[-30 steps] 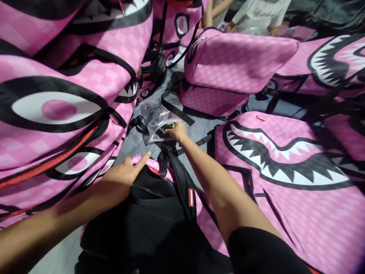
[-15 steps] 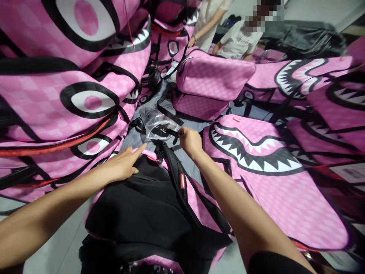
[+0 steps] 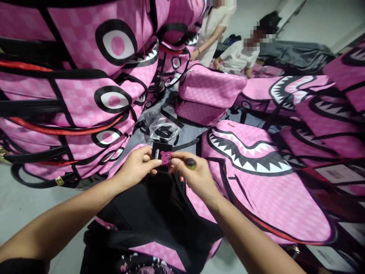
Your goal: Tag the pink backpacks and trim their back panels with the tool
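My left hand (image 3: 140, 163) pinches the left side of a small black hang tag (image 3: 158, 149) that carries a pink bear figure and white lettering. On the tag's right side, my right hand (image 3: 196, 171) also grips it with its fingertips. A dark, rounded tool end with a green patch (image 3: 190, 164) pokes out of my right fist; its kind is hidden. Beneath both hands lies a backpack (image 3: 128, 207), its black back panel facing up and pink fabric showing at the edges. Just beyond the tag rests a clear plastic bag (image 3: 155, 121) with black tags in it.
Pink backpacks with eye prints (image 3: 115, 99) are piled high at left. A shark-mouth backpack (image 3: 268, 190) lies at right, beside more stacked ones (image 3: 336, 118). Farther back stands a pink bag (image 3: 211, 87). Two people in light shirts (image 3: 238, 53) are behind it.
My right hand has come back from the plastic bag with a black tag. My left hand has left the backpack's top edge and now holds the tag too.
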Demonstrator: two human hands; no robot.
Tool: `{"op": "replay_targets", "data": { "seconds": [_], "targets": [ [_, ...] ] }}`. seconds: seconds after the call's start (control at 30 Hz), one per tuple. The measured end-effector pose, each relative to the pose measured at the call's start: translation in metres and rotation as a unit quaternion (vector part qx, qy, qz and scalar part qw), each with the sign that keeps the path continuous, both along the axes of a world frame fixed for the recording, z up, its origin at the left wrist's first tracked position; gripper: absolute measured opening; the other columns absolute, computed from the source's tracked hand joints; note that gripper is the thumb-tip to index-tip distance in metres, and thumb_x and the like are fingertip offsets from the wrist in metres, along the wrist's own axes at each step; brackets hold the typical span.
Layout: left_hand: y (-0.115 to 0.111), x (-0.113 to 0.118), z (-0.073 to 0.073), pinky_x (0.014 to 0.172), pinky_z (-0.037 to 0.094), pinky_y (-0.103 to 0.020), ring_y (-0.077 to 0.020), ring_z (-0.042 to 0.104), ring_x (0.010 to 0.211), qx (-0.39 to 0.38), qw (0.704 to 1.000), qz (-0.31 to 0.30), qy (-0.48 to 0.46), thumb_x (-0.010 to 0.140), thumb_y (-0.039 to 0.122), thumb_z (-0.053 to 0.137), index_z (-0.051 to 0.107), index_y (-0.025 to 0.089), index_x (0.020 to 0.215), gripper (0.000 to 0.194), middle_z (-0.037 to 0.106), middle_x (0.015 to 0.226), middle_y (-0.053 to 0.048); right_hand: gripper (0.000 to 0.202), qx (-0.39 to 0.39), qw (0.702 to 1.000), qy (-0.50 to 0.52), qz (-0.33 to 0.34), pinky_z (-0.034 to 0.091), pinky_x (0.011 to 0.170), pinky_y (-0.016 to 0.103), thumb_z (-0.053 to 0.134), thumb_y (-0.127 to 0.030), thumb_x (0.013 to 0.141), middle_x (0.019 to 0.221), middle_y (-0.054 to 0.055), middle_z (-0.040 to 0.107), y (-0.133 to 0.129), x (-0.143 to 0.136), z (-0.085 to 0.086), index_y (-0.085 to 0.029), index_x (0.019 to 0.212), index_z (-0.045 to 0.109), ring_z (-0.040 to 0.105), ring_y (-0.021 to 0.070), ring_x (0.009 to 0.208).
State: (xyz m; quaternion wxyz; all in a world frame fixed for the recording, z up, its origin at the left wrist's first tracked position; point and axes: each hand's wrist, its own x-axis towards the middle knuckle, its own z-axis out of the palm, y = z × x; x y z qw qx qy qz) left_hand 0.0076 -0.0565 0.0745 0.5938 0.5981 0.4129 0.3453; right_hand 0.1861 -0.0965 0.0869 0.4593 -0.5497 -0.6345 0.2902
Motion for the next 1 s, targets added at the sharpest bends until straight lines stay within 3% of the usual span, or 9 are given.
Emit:
{"op": "replay_targets", "data": {
  "seconds": [0.1,0.2,0.37,0.5,0.6,0.73,0.8,0.9,1.0],
  "targets": [
    [-0.007,-0.021,-0.006,0.075,0.057,-0.030,-0.0146,0.068,0.080,0.087,0.995,0.022,0.044,0.081,0.035,0.065,0.057,0.019,0.094,0.022,0.067,0.089,-0.001,0.016,0.005,0.998,-0.058,0.005,0.051,0.058,0.027,0.062,-0.031,0.085,0.069,0.002,0.071,0.002,-0.001,-0.006,-0.018,0.081,0.069,0.069,0.0181,0.063],
    [-0.010,-0.061,-0.021,0.100,0.050,-0.038,-0.0198,0.064,0.109,0.198,0.957,0.126,0.170,0.086,0.039,0.063,0.054,0.021,0.116,0.037,0.067,0.116,-0.006,0.013,0.027,0.986,-0.160,-0.020,0.052,0.066,0.028,0.061,-0.023,0.085,0.082,0.003,0.076,0.015,0.000,-0.017,-0.020,0.090,0.072,0.071,0.0200,0.074],
    [-0.018,-0.105,-0.064,0.113,0.037,-0.046,-0.0276,0.046,0.135,0.162,0.912,0.096,0.365,0.088,0.048,0.056,0.045,0.019,0.136,0.058,0.049,0.146,-0.013,0.036,-0.034,0.924,-0.364,0.110,0.050,0.068,0.026,0.056,-0.005,0.080,0.092,0.002,0.078,0.036,-0.017,-0.030,-0.027,0.103,0.072,0.073,0.0211,0.084],
    [-0.028,-0.100,-0.084,0.084,0.052,-0.038,-0.0279,0.066,0.101,0.099,0.908,0.083,0.399,0.089,0.058,0.048,0.051,0.016,0.131,0.059,0.069,0.108,-0.011,0.031,-0.074,0.848,-0.478,0.217,0.048,0.065,0.025,0.058,-0.006,0.079,0.086,0.005,0.077,0.047,-0.039,-0.038,-0.025,0.096,0.075,0.072,0.0211,0.082],
    [-0.029,-0.094,-0.087,0.064,0.046,-0.031,-0.0231,0.065,0.071,0.099,0.898,0.079,0.422,0.089,0.061,0.048,0.056,0.014,0.123,0.058,0.067,0.080,-0.005,0.029,-0.094,0.823,-0.501,0.250,0.050,0.070,0.024,0.057,-0.005,0.080,0.089,0.008,0.077,0.050,-0.050,-0.043,-0.022,0.095,0.075,0.072,0.0200,0.086],
    [-0.024,-0.096,-0.096,0.061,0.043,-0.030,-0.0181,0.057,0.058,0.103,0.899,0.102,0.413,0.086,0.058,0.052,0.058,0.016,0.118,0.054,0.067,0.080,-0.004,0.023,-0.107,0.801,-0.520,0.277,0.051,0.074,0.028,0.053,-0.007,0.086,0.086,0.014,0.075,0.051,-0.051,-0.042,-0.014,0.090,0.075,0.072,0.0236,0.086],
    [-0.022,-0.100,-0.101,0.062,0.045,-0.029,-0.0167,0.056,0.057,0.106,0.907,0.103,0.395,0.085,0.059,0.053,0.058,0.017,0.120,0.055,0.068,0.086,-0.004,0.025,-0.099,0.806,-0.519,0.268,0.051,0.075,0.031,0.050,-0.009,0.089,0.089,0.016,0.075,0.054,-0.051,-0.040,-0.011,0.099,0.073,0.072,0.0260,0.087],
    [-0.022,-0.104,-0.104,0.056,0.043,-0.028,-0.0174,0.056,0.054,0.111,0.910,0.094,0.387,0.084,0.064,0.051,0.058,0.017,0.119,0.059,0.066,0.075,-0.002,0.029,-0.076,0.866,-0.431,0.242,0.050,0.077,0.029,0.055,-0.015,0.090,0.101,0.012,0.075,0.059,-0.060,-0.044,-0.015,0.117,0.067,0.071,0.0228,0.092],
    [-0.023,-0.107,-0.107,0.055,0.043,-0.029,-0.0179,0.055,0.051,0.130,0.905,0.102,0.391,0.082,0.065,0.052,0.060,0.017,0.117,0.060,0.066,0.070,-0.002,0.027,-0.081,0.904,-0.315,0.279,0.047,0.076,0.020,0.057,-0.007,0.084,0.102,0.006,0.075,0.066,-0.076,-0.053,-0.015,0.107,0.069,0.069,0.0152,0.092]
  ]
}}
